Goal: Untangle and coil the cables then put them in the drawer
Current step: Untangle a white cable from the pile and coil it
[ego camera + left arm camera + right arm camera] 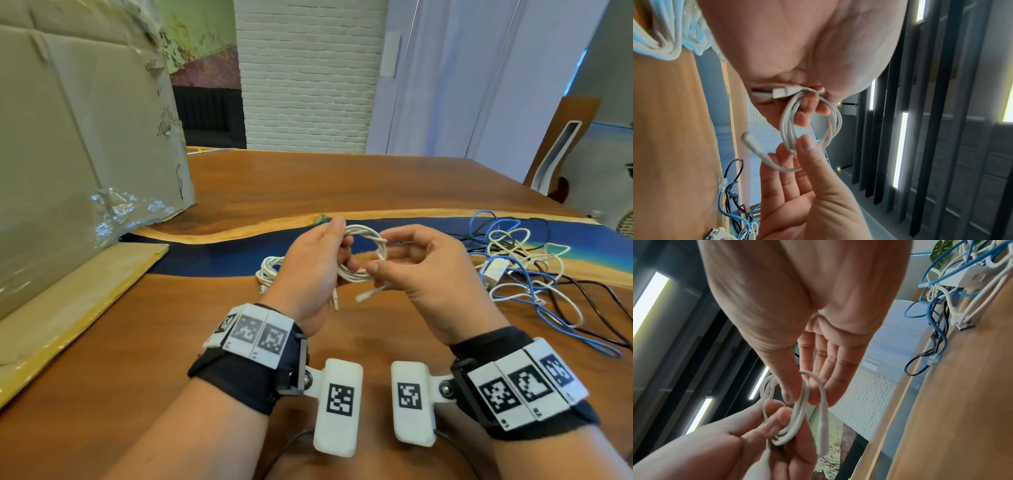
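— Left hand (310, 270): fingers curled through a small coil of white cable (364, 255), gripping the loops, held up above the wooden table (342, 178).

— And the right hand (428, 274)?

— Just right of that grip, thumb (807, 151) and forefinger pinching the coil's near side, other fingers loosely spread. Seen plainly from the left wrist: loops (809, 123) threaded over the left fingers, pinched at the bottom by the right thumb.

— Loose ends?

— Two. One white plug (368, 294) dangling below the pinch, between the two hands. The other, a flat white connector (780, 93), pressed against the left palm, right at the grip. From the right wrist: free tail (823, 426) arching over the right fingertips and hanging down past the coil (795, 415).

— Other cables?

— Behind the left hand, lying on the table: a second white bundle (270, 272), already looped. Well to the right of the right hand: a tangled heap of blue, white and black cables (524, 270) with a white adapter block (493, 270) in it, all on the table.

— Drawer?

— Cannot tell; none recognisable in any view. Far left of the grip: a large cardboard box (78, 144), upright, with a flat cardboard sheet (68, 308) lying at its foot.

— Wrists?

— Black bands with white marker tags on both.
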`<state>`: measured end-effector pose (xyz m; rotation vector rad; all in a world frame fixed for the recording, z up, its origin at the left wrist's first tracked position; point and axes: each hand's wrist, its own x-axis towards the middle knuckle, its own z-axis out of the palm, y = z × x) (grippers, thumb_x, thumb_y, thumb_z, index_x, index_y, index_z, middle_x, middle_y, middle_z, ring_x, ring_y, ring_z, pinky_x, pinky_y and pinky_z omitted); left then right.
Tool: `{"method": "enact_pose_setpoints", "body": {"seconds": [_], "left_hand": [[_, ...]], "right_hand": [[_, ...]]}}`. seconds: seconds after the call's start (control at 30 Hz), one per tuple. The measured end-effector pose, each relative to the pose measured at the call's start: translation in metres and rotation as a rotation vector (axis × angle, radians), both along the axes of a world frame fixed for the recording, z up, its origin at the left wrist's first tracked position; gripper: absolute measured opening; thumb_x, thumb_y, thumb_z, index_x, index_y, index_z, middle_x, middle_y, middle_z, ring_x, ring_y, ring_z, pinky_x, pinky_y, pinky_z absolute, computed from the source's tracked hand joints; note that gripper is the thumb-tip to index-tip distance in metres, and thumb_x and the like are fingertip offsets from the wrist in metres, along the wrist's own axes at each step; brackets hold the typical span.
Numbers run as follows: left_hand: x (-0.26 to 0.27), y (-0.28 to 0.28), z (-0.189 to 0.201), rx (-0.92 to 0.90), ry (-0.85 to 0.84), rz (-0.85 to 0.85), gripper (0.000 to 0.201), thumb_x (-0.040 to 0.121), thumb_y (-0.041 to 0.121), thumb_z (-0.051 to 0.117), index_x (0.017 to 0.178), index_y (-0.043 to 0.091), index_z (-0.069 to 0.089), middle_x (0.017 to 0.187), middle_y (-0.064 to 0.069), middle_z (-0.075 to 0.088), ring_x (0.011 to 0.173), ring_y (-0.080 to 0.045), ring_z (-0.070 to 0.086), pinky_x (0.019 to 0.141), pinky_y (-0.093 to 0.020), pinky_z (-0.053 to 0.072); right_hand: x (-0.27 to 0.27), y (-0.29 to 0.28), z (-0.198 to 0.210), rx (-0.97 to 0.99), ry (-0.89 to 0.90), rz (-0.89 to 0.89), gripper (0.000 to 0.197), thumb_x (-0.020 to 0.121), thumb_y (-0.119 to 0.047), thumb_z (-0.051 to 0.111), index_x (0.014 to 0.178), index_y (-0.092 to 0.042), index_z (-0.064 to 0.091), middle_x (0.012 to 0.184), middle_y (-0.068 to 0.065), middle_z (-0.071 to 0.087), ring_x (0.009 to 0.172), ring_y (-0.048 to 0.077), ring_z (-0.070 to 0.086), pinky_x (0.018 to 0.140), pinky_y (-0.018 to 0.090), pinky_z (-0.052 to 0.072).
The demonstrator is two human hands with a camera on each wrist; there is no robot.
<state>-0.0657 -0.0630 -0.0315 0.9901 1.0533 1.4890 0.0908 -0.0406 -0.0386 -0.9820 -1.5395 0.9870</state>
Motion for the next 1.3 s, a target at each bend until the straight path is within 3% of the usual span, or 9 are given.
{"method": "enact_pose_setpoints", "body": {"seconds": [0.17, 0.4, 0.6, 0.77, 0.87, 0.97, 1.03, 1.17, 1.3], "left_hand": [[-0.003, 0.001, 0.002, -0.008, -0.07, 0.049, 0.036, 0.109, 0.037, 0.045, 0.09, 0.011, 0.061, 0.064, 0.001, 0.051, 0.064, -0.016, 0.055, 0.071, -0.035, 0.051], [-0.002, -0.004, 0.002, 0.012, -0.227, -0.068, 0.03, 0.112, 0.026, 0.035, 0.099, 0.007, 0.054, 0.065, -0.003, 0.044, 0.063, -0.019, 0.057, 0.065, -0.036, 0.056], [0.001, -0.005, 0.0, 0.048, -0.249, -0.082, 0.024, 0.111, 0.019, 0.04, 0.106, 0.004, 0.057, 0.072, -0.005, 0.055, 0.076, -0.021, 0.07, 0.082, -0.042, 0.06], [-0.002, -0.001, -0.004, 0.13, -0.076, -0.015, 0.023, 0.109, 0.019, 0.046, 0.1, 0.007, 0.063, 0.072, -0.004, 0.064, 0.081, -0.02, 0.072, 0.086, -0.045, 0.061], [-0.003, 0.001, -0.009, 0.211, 0.134, 0.052, 0.023, 0.108, 0.021, 0.05, 0.1, 0.01, 0.068, 0.08, -0.006, 0.068, 0.082, -0.021, 0.067, 0.086, -0.044, 0.057], [-0.006, 0.003, -0.012, 0.238, 0.296, 0.109, 0.023, 0.107, 0.023, 0.051, 0.102, 0.012, 0.07, 0.082, 0.002, 0.071, 0.079, -0.006, 0.063, 0.07, -0.017, 0.05], [-0.008, 0.004, -0.012, 0.23, 0.35, 0.113, 0.022, 0.107, 0.023, 0.051, 0.102, 0.014, 0.07, 0.082, 0.005, 0.07, 0.074, 0.0, 0.06, 0.062, -0.01, 0.043], [-0.012, 0.006, -0.012, 0.218, 0.44, 0.114, 0.023, 0.107, 0.025, 0.051, 0.097, 0.018, 0.07, 0.074, 0.009, 0.062, 0.064, -0.004, 0.053, 0.059, -0.017, 0.04], [-0.014, 0.005, -0.012, 0.211, 0.456, 0.083, 0.023, 0.107, 0.029, 0.051, 0.094, 0.02, 0.068, 0.058, 0.015, 0.054, 0.054, -0.007, 0.046, 0.056, -0.026, 0.037]], "right_hand": [[0.009, 0.001, 0.003, 0.034, -0.008, -0.019, 0.012, 0.081, -0.007, 0.084, 0.087, -0.005, 0.074, 0.076, 0.015, 0.075, 0.07, 0.028, 0.074, 0.067, 0.041, 0.064], [0.013, 0.005, 0.003, 0.16, -0.207, -0.117, 0.008, 0.084, -0.017, 0.083, 0.083, -0.024, 0.08, 0.079, -0.005, 0.077, 0.077, 0.009, 0.071, 0.074, 0.029, 0.059], [0.002, 0.004, -0.002, -0.018, 0.133, -0.067, 0.006, 0.092, -0.002, 0.073, 0.095, -0.005, 0.077, 0.087, 0.015, 0.078, 0.085, 0.03, 0.078, 0.08, 0.044, 0.064], [-0.007, -0.003, 0.002, -0.23, 0.485, 0.082, 0.021, 0.092, 0.0, 0.069, 0.112, 0.0, 0.069, 0.101, 0.022, 0.077, 0.096, 0.032, 0.077, 0.082, 0.036, 0.063], [-0.01, -0.003, 0.002, -0.235, 0.51, 0.086, 0.048, 0.076, -0.001, 0.079, 0.121, -0.001, 0.065, 0.103, 0.02, 0.077, 0.096, 0.031, 0.077, 0.08, 0.034, 0.062], [-0.008, -0.002, 0.003, -0.28, 0.61, 0.083, 0.061, 0.063, 0.0, 0.079, 0.121, -0.003, 0.061, 0.097, 0.02, 0.076, 0.085, 0.027, 0.077, 0.072, 0.032, 0.062], [-0.006, -0.001, 0.005, -0.345, 0.678, 0.133, 0.055, 0.07, 0.003, 0.074, 0.122, -0.006, 0.059, 0.096, 0.018, 0.076, 0.08, 0.026, 0.077, 0.071, 0.033, 0.063], [0.0, 0.0, 0.006, -0.426, 0.649, 0.272, 0.046, 0.082, -0.001, 0.065, 0.127, -0.011, 0.057, 0.093, 0.008, 0.076, 0.085, 0.023, 0.075, 0.095, 0.047, 0.057], [0.001, -0.001, 0.007, -0.437, 0.688, 0.327, 0.038, 0.079, -0.001, 0.063, 0.116, -0.011, 0.059, 0.089, 0.009, 0.074, 0.087, 0.024, 0.076, 0.09, 0.046, 0.06]]}}
